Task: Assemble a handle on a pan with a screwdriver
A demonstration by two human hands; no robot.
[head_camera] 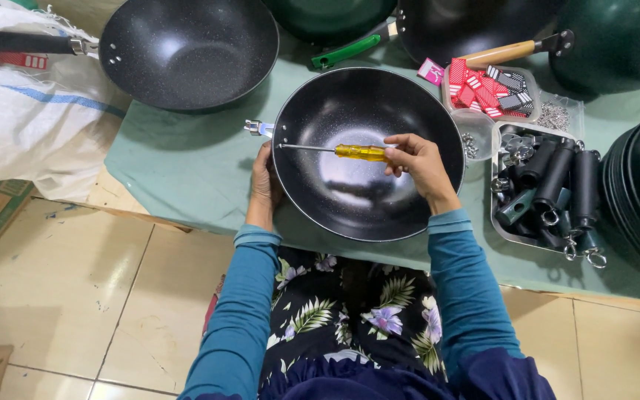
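Left hand (263, 181) closed around the left rim of the black wok (368, 154) on the green worktop (187, 159), beside a metal bracket (258, 128). Screwdriver (335, 150) lies horizontally across the bowl, tip left at the rim holes; right hand (418, 161) closed on its yellow handle. Judged step: driving a bracket screw; needs steady turning.

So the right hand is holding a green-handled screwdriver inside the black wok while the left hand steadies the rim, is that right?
Not quite: the screwdriver handle is yellow, not green, as the head view shows. The right hand does hold it inside the wok, with the left hand on the rim.
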